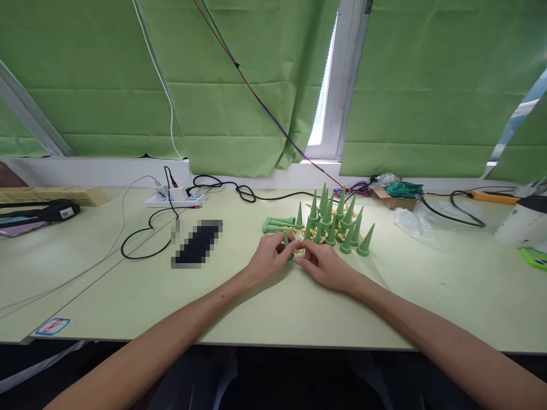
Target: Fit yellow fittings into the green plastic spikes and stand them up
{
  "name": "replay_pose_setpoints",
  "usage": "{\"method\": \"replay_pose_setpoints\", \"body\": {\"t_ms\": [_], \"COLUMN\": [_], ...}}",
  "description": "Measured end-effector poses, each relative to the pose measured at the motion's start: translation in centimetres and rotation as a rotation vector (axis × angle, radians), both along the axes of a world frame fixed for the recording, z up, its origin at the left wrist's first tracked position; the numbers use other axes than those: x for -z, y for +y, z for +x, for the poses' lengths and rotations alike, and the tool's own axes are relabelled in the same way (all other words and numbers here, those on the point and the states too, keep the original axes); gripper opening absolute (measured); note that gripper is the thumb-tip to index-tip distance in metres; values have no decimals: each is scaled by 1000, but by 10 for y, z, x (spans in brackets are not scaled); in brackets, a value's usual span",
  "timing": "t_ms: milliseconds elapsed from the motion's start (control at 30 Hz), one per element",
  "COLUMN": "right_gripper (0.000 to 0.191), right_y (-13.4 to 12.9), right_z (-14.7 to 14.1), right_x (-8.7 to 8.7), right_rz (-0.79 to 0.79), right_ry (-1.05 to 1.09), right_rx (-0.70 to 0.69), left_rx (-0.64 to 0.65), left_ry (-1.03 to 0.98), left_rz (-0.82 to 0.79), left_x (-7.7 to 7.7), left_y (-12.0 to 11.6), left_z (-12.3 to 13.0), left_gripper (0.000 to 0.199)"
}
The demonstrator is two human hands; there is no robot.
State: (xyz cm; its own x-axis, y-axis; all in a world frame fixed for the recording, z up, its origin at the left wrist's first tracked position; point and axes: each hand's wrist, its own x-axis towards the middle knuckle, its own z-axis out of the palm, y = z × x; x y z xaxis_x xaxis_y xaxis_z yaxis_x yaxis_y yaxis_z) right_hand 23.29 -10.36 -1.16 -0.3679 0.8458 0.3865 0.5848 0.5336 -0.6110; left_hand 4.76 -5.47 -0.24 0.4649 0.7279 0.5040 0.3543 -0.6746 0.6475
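My left hand (267, 257) is closed around a green cone-shaped plastic spike (286, 240), held upright just above or on the table. My right hand (328, 266) is close beside it, thumb and fingers drawn together at a small yellow cord-like piece (299, 251) next to the spike. The fingers partly hide this piece. Right behind my hands stands a cluster of similar green spikes (327, 219), points up, with yellowish pieces among them. Several more green spikes (278, 225) lie on their sides to the left of the cluster.
On the pale table (239, 319), a blurred-out dark object (199, 245) lies left of my hands. A white power strip (176, 199) with cables sits farther back. At the back right are a small cardboard box (395, 199), clear plastic bags (412, 228) and a white container (523, 222).
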Motion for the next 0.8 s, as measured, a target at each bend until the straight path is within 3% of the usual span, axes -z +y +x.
{"method": "replay_pose_setpoints", "body": {"t_ms": [567, 800], "right_gripper": [7, 22], "right_y": [2, 5], "right_z": [2, 3], "right_x": [6, 9], "right_rz": [44, 77], "right_ry": [-5, 0], "right_rx": [0, -2], "left_rx": [23, 79], "left_ry": [100, 137], "left_rz": [16, 19], "left_x": [-1, -2], "left_y": [0, -4], "left_z": [-3, -1], "left_gripper": [37, 37]}}
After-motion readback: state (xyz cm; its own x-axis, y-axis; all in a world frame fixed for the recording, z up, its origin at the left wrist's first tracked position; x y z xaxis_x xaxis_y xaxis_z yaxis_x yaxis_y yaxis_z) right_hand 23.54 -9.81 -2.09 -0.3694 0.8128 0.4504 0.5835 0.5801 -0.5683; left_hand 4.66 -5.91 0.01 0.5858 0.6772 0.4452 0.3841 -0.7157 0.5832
